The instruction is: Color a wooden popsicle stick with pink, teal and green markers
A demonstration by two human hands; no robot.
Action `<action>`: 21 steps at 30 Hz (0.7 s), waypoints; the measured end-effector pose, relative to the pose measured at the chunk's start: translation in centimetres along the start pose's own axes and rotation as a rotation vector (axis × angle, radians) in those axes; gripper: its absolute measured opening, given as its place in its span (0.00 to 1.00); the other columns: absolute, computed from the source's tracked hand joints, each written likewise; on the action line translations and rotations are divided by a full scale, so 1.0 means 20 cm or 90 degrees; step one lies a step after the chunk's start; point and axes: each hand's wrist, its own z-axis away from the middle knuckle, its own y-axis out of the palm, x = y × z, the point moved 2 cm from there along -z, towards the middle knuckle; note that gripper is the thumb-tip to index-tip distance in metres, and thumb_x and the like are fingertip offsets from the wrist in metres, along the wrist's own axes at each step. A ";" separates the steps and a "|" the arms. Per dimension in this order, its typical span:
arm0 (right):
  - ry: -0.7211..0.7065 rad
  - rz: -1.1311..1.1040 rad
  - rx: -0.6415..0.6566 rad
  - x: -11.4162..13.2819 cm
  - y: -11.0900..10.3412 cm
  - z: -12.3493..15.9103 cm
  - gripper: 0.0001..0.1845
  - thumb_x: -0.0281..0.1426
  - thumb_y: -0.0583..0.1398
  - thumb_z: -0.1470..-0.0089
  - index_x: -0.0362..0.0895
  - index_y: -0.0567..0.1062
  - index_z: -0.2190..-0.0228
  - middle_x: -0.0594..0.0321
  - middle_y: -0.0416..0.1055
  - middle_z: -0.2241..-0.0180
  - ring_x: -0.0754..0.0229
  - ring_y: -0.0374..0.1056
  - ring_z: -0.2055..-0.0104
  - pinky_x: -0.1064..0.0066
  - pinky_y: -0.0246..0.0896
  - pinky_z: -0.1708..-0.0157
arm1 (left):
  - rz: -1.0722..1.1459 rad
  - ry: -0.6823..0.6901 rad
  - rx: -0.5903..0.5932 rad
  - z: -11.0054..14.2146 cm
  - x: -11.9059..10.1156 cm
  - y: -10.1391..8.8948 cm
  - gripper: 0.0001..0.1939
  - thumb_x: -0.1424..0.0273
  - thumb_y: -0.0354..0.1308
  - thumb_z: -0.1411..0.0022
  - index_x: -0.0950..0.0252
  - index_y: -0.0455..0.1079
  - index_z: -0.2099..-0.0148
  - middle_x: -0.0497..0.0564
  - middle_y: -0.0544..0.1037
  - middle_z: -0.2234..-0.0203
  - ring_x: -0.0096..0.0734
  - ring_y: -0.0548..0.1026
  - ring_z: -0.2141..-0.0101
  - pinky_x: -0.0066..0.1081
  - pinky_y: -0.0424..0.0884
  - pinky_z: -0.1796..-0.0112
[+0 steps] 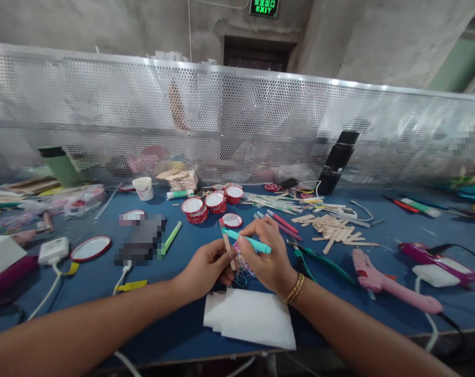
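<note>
Between the thumb and fingers of my left hand (210, 264) a wooden craft stick (227, 244) is held upright, its top end coloured red. A turquoise marker (255, 242) is gripped in my right hand (271, 251), its tip against the stick just below the red part. Under my hands lies a small tangle of coloured thread (244, 264). Nearer me, folded white paper (257, 319) rests on the blue table (174, 324). Pink and purple markers (282, 222) lie just behind my right hand.
Round red-rimmed lids (194, 206) are stacked behind my hands. Loose craft sticks (331, 228), green-handled pliers (327, 262) and a pink glue gun (390, 285) lie on the right. A phone (141, 242), a green marker (170, 238) and a paper cup (143, 188) are on the left. A perforated metal screen (253, 120) closes the back.
</note>
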 end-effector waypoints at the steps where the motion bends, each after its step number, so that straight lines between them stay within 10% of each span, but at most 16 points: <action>1: 0.002 0.002 0.003 0.00 0.00 0.00 0.05 0.28 0.57 0.45 0.47 0.68 0.72 0.67 0.71 0.74 0.60 0.64 0.68 0.60 0.54 0.57 | 0.000 -0.001 0.000 0.00 0.00 0.00 0.31 0.41 0.62 0.51 0.66 0.65 0.67 0.43 0.71 0.82 0.21 0.70 0.82 0.21 0.69 0.80; 21: 0.016 0.037 -0.010 -0.01 0.00 0.00 0.06 0.28 0.57 0.44 0.47 0.67 0.73 0.67 0.69 0.74 0.60 0.63 0.69 0.60 0.53 0.58 | 0.012 -0.009 -0.006 -0.01 0.00 0.00 0.31 0.41 0.63 0.52 0.66 0.65 0.67 0.44 0.71 0.82 0.21 0.71 0.81 0.23 0.71 0.79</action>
